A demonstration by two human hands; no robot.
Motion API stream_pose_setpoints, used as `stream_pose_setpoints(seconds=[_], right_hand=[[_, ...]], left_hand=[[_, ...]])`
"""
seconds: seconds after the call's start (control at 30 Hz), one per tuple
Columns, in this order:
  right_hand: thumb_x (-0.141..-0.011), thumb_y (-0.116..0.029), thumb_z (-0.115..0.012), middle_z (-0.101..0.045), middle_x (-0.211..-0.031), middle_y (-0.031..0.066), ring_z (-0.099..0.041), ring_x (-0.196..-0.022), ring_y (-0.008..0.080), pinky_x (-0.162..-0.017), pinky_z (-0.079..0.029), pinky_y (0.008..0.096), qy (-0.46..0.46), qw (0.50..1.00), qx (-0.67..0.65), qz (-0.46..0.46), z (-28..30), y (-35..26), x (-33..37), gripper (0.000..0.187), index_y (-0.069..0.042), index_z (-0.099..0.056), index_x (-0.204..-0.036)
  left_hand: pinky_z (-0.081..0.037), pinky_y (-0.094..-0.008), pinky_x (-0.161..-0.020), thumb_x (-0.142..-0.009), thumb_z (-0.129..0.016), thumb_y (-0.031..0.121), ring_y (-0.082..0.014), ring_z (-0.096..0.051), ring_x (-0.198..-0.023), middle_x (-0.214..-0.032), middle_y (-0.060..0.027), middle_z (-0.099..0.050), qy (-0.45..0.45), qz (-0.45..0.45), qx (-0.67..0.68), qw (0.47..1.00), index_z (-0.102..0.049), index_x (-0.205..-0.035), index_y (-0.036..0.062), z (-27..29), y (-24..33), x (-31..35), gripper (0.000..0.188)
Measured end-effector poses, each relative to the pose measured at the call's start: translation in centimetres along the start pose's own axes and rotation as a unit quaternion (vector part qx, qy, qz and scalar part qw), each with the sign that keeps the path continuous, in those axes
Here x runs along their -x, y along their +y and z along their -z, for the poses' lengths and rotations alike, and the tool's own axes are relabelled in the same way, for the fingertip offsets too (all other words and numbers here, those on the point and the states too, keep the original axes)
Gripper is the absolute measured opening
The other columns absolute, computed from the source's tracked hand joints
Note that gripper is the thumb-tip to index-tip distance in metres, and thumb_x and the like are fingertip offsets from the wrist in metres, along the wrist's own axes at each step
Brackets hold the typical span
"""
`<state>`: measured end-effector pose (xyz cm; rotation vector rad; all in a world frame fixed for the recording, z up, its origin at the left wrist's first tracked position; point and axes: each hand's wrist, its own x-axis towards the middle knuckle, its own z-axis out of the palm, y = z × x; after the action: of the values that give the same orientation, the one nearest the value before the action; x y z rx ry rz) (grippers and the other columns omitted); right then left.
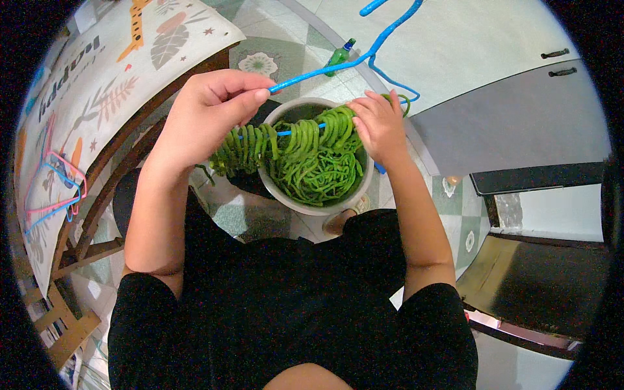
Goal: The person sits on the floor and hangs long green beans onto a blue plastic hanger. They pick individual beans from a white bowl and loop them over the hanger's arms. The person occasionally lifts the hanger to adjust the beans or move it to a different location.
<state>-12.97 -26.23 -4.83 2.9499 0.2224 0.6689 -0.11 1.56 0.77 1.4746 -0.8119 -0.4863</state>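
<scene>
My left hand [207,112] pinches the left corner of a blue clothes hanger [325,69], which is tilted with its hook away from me. Several long green beans [304,138] are looped in a row over the hanger's lower bar and hang down from it. At the right end of that row my right hand [382,127] is closed on beans, with a loose end showing beyond its fingers. Below lies a heap of more long, limp green beans [318,175] in a round grey tub [279,195]. My fingers partly hide the bar's ends.
A table with a printed cloth [162,58] stands at the left, with pink and blue hangers [62,185] on it. A green bottle [340,57] is on the tiled floor beyond the tub. Grey panels with dark handles [556,53] fill the right, above a dark-topped piece of furniture [533,286].
</scene>
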Motion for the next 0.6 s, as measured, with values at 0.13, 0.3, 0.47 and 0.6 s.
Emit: stream_pose_setpoints(seconds=[0.13,0.3,0.47,0.6], right_hand=[[-0.075,-0.021,-0.058,-0.053,-0.109,0.0076,-0.044,-0.109,0.0263,-0.096,-0.024,0.0512,0.017,0.999,-0.029,-0.012,-0.6,-0.4,0.2,0.032,-0.012,-0.055,-0.105],[-0.075,-0.023,-0.059,-0.046,-0.118,0.0089,-0.039,-0.113,0.0302,-0.096,-0.021,0.0530,0.036,0.994,0.065,-0.085,0.4,0.8,0.3,0.038,-0.012,-0.052,-0.110],[-0.074,-0.018,-0.059,-0.047,-0.117,0.0112,-0.041,-0.110,0.0313,-0.094,-0.028,0.0453,0.061,0.993,-0.017,-0.100,1.2,2.2,1.2,0.039,-0.009,-0.050,-0.111],[-0.077,-0.014,-0.057,-0.049,-0.114,0.0143,-0.045,-0.104,0.0313,-0.091,-0.034,0.0412,0.235,0.942,-0.054,-0.233,2.4,4.9,1.8,0.034,-0.006,-0.050,-0.109]], left_hand=[[-0.037,-0.0181,-0.055,-0.081,-0.058,0.013,-0.0044,-0.046,-0.061,-0.069,0.0043,-0.052,-0.003,0.028,0.000,1.000,-0.061,-0.095,0.0012,0.0,0.4,0.2,0.018],[-0.037,-0.0182,-0.055,-0.081,-0.058,0.012,-0.0041,-0.046,-0.061,-0.069,0.0043,-0.052,0.004,0.017,0.006,1.000,-0.061,-0.095,0.0011,0.1,0.5,0.4,0.018],[-0.038,-0.0183,-0.056,-0.080,-0.058,0.012,-0.0046,-0.047,-0.062,-0.069,0.0039,-0.054,0.010,0.019,0.002,1.000,-0.061,-0.096,0.0014,0.3,0.3,0.4,0.018],[-0.039,-0.0185,-0.057,-0.078,-0.061,0.010,-0.0045,-0.048,-0.063,-0.072,0.0029,-0.057,0.024,0.009,-0.017,1.000,-0.062,-0.094,0.0016,0.5,0.9,0.3,0.018]])
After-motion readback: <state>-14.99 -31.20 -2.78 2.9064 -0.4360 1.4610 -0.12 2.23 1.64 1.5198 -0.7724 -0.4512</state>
